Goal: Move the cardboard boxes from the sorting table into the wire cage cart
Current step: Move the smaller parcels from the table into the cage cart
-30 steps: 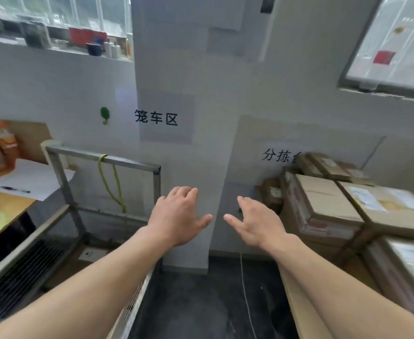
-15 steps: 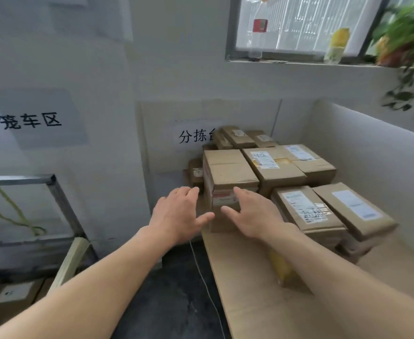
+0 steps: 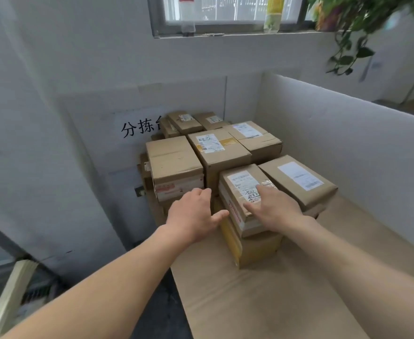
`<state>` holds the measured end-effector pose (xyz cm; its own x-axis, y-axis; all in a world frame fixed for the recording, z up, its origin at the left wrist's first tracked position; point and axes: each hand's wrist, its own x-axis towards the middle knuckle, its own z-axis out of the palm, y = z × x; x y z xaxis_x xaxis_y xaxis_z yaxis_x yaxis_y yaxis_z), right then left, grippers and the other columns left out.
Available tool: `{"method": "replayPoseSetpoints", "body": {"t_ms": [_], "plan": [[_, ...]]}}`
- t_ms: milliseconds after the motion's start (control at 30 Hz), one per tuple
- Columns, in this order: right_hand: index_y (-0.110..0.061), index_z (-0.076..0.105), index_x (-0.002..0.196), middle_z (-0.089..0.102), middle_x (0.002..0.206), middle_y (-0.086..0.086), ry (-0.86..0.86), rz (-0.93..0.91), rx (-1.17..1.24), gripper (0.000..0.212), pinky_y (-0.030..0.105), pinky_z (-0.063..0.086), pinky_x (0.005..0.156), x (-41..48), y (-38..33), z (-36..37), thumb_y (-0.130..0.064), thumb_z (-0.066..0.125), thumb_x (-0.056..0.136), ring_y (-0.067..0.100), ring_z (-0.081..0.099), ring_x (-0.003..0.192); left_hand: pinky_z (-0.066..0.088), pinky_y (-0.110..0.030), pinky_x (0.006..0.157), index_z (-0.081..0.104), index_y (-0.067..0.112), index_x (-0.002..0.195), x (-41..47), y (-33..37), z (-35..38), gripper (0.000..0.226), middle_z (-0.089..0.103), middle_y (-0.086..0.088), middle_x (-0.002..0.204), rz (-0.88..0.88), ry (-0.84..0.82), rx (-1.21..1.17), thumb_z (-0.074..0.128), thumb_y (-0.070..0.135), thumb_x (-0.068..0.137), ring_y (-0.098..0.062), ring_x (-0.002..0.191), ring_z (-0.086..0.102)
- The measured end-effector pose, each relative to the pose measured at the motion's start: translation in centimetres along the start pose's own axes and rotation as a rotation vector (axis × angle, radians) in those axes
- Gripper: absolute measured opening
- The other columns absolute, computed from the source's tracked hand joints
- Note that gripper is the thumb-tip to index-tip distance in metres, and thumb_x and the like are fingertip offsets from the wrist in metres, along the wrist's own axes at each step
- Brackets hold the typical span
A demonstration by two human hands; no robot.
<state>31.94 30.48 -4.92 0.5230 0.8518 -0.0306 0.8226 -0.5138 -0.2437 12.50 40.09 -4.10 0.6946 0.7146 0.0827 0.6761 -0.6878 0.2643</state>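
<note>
Several brown cardboard boxes are stacked at the far end of the sorting table (image 3: 262, 302), which is covered in brown paper. The nearest box (image 3: 237, 189) carries a white label and lies on top of a yellow-sided box (image 3: 252, 250). My right hand (image 3: 272, 206) rests flat on the near top of that labelled box, fingers spread. My left hand (image 3: 193, 214) hovers open just left of it, thumb toward the box's side, in front of a taller plain box (image 3: 174, 162). Only a corner of the wire cage cart (image 3: 7, 289) shows at the lower left.
White partition walls (image 3: 347, 148) close the table at the back and right. A sign with black characters (image 3: 140, 127) hangs behind the boxes. A window sill above holds a bottle (image 3: 273, 14) and a trailing plant (image 3: 357, 25). Dark floor (image 3: 159, 314) lies between cart and table.
The view has swung right from the cage cart to the sorting table. Both hands have reached forward, and my right hand now lies on the nearest labelled box.
</note>
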Motion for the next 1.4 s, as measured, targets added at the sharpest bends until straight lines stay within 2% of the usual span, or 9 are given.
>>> {"method": "replayPoseSetpoints", "body": {"t_ms": [167, 433, 567, 733, 833, 967, 1133, 1233, 1400], "plan": [[-0.024, 0.051, 0.134, 0.062, 0.124, 0.002, -0.003, 0.076, 0.058, 0.055, 0.043, 0.051, 0.084, 1.9, 3.0, 0.8, -0.060, 0.050, 0.093, 0.026, 0.058, 0.107, 0.050, -0.041, 0.091, 0.044, 0.022, 0.143, 2.4, 2.2, 2.1, 0.072, 0.052, -0.001, 0.141, -0.022, -0.058, -0.004, 0.050, 0.070, 0.090, -0.022, 0.125, 0.053], [-0.026, 0.056, 0.106, 0.063, 0.100, -0.003, 0.004, 0.153, 0.136, 0.034, 0.039, 0.044, 0.068, 4.9, 6.1, 2.5, -0.056, 0.053, 0.091, 0.023, 0.056, 0.088, 0.048, -0.038, 0.090, 0.047, 0.021, 0.138, 6.1, 4.1, 5.8, 0.067, 0.054, -0.002, 0.137, -0.146, -0.171, -0.134, 0.056, 0.066, 0.088, -0.024, 0.121, 0.055], [-0.025, 0.055, 0.106, 0.065, 0.101, -0.003, 0.025, 0.180, 0.189, 0.034, 0.040, 0.047, 0.074, 5.7, 6.8, 3.3, -0.055, 0.055, 0.090, 0.025, 0.059, 0.092, 0.049, -0.035, 0.083, 0.051, 0.020, 0.132, 7.4, 4.8, 7.1, 0.063, 0.060, -0.002, 0.128, -0.189, -0.190, -0.196, 0.060, 0.063, 0.087, -0.023, 0.112, 0.059], [-0.022, 0.052, 0.098, 0.065, 0.096, 0.000, 0.059, 0.199, 0.243, 0.035, 0.037, 0.041, 0.069, 6.1, 6.7, 4.0, -0.055, 0.059, 0.089, 0.025, 0.058, 0.086, 0.052, -0.038, 0.090, 0.049, 0.018, 0.133, 8.1, 5.2, 8.1, 0.061, 0.064, 0.001, 0.127, -0.213, -0.205, -0.319, 0.065, 0.055, 0.087, -0.022, 0.112, 0.062], [-0.022, 0.054, 0.099, 0.067, 0.098, 0.000, 0.090, 0.200, 0.240, 0.036, 0.038, 0.045, 0.072, 5.6, 6.0, 4.3, -0.056, 0.060, 0.088, 0.026, 0.060, 0.088, 0.052, -0.039, 0.092, 0.050, 0.017, 0.131, 7.9, 5.2, 8.5, 0.058, 0.065, 0.001, 0.126, -0.242, -0.190, -0.414, 0.073, 0.046, 0.085, -0.022, 0.111, 0.062], [-0.022, 0.056, 0.106, 0.068, 0.103, 0.000, 0.147, 0.220, 0.267, 0.039, 0.039, 0.051, 0.077, 4.0, 4.6, 4.4, -0.055, 0.063, 0.086, 0.025, 0.063, 0.092, 0.048, -0.029, 0.083, 0.053, 0.021, 0.129, 6.7, 4.6, 8.6, 0.055, 0.066, 0.006, 0.125, -0.244, -0.132, -0.542, 0.079, 0.031, 0.082, -0.015, 0.106, 0.063], [-0.022, 0.056, 0.112, 0.068, 0.111, 0.001, 0.207, 0.254, 0.309, 0.043, 0.039, 0.052, 0.086, 0.2, 2.1, 4.4, -0.054, 0.065, 0.085, 0.026, 0.063, 0.101, 0.049, -0.028, 0.083, 0.053, 0.022, 0.124, 3.6, 3.2, 7.1, 0.053, 0.068, 0.008, 0.120, -0.185, -0.091, -0.583, 0.080, 0.026, 0.079, -0.016, 0.106, 0.064], [-0.023, 0.057, 0.114, 0.068, 0.112, 0.001, 0.210, 0.259, 0.309, 0.044, 0.039, 0.051, 0.088, -2.9, 0.1, 4.3, -0.053, 0.065, 0.084, 0.026, 0.063, 0.104, 0.049, -0.029, 0.087, 0.053, 0.022, 0.125, 0.6, 1.9, 6.1, 0.054, 0.068, 0.008, 0.122, -0.153, -0.099, -0.598, 0.080, 0.025, 0.079, -0.016, 0.107, 0.064], [-0.024, 0.060, 0.114, 0.070, 0.110, -0.001, 0.237, 0.275, 0.320, 0.045, 0.036, 0.050, 0.086, -8.7, -3.9, 5.1, -0.052, 0.068, 0.080, 0.025, 0.063, 0.104, 0.048, -0.025, 0.083, 0.055, 0.025, 0.124, -5.9, -0.8, 5.0, 0.053, 0.068, 0.010, 0.120, -0.142, -0.103, -0.679, 0.081, 0.023, 0.078, -0.012, 0.105, 0.064]]}}
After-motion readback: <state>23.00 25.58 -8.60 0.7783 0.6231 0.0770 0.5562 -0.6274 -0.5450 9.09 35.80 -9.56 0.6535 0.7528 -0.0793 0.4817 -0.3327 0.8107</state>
